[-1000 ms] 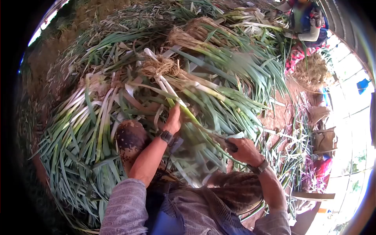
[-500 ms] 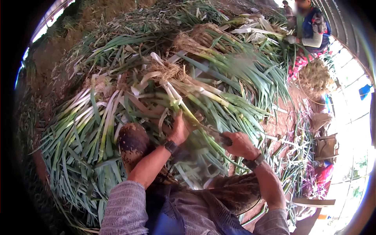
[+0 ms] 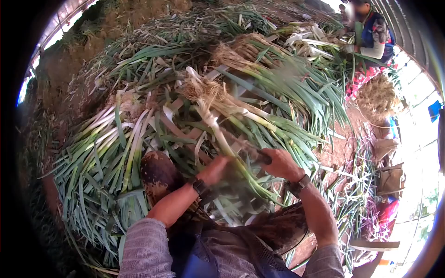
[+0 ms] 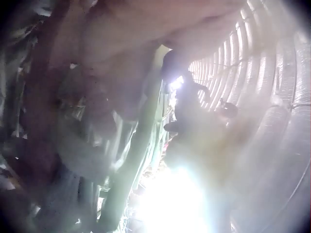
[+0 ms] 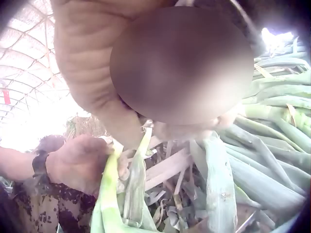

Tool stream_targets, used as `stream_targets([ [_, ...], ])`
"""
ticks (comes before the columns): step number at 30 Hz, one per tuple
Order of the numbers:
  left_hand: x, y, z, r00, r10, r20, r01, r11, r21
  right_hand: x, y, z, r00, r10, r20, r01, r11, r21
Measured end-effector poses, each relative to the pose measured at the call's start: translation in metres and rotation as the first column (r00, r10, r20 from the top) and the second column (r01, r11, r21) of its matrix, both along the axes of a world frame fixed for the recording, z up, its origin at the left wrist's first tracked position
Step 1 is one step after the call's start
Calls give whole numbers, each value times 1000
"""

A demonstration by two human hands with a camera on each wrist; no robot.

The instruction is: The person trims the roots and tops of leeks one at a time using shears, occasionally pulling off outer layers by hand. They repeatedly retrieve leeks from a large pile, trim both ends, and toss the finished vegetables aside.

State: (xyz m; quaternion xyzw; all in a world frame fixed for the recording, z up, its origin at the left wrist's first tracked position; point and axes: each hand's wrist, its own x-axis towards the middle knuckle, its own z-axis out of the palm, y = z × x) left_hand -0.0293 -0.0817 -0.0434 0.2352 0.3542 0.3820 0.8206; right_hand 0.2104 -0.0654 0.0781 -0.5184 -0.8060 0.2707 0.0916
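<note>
In the head view my left hand [image 3: 216, 169] grips a leek [image 3: 223, 141] by its green upper stalk. Its pale root end points away from me, towards a bundle of leeks [image 3: 245, 111] with tangled brown roots. My right hand [image 3: 282, 165] holds a knife by its dark handle [image 3: 265, 158], the blurred blade running left close to the leek's stalk. From the right wrist, my left hand [image 5: 80, 162] shows with its fingers around the green stalk [image 5: 112, 189]. The left wrist view is hazy, with a green stalk [image 4: 133, 170] below the hand.
Leek piles lie left [image 3: 99, 157] and farther back right [image 3: 287, 78]. My camouflage-clad knee [image 3: 160, 173] stands beside the left pile. Another person [image 3: 373, 39] works at the back right, near a heap of brown roots [image 3: 378, 99]. Loose leaves [image 3: 340, 194] litter the right-hand ground.
My left hand has drawn down the stalk towards me, then right. The knife hand has moved slightly up and left, staying beside the leek. The camera view has shifted a little.
</note>
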Motion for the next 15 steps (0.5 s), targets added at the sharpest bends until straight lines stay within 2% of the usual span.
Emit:
stream_targets([
  [1,-3,-5,7,996,-81,36,83,995,-46,-2,-1,-1,1000,8,0,-8,1000,0],
  [4,-5,-8,-11,995,-88,-49,88,996,-2,-10,-3,-4,994,108,2,-108,994,1],
  [7,-3,-15,0,991,-54,-120,48,998,-48,-10,5,0,1000,-26,11,26,998,-61],
  [8,-2,-10,-8,992,-53,-119,48,998,-46,-8,6,-2,999,6,38,-4,999,-50],
  [9,-3,-3,-22,952,139,-274,-149,989,-15,-7,5,-6,999,6,38,-5,999,-49],
  [10,-5,2,-33,851,321,-415,-333,942,46,-7,3,-11,996,37,86,-37,999,4],
  [11,-15,12,-35,766,433,-476,-389,901,193,-8,1,-13,989,63,136,-71,996,54],
  [12,-27,28,-35,667,542,-512,-423,840,339,-8,1,-12,988,58,145,-64,997,33],
  [13,-33,43,-29,614,632,-473,-561,771,302,-7,1,-12,987,61,148,-66,997,30],
  [14,-41,56,-10,672,670,-314,-628,741,237,-6,3,-13,992,50,113,-53,998,25],
  [15,-50,88,-49,587,750,-305,-711,658,248,-5,8,-14,996,39,76,-41,999,25],
])
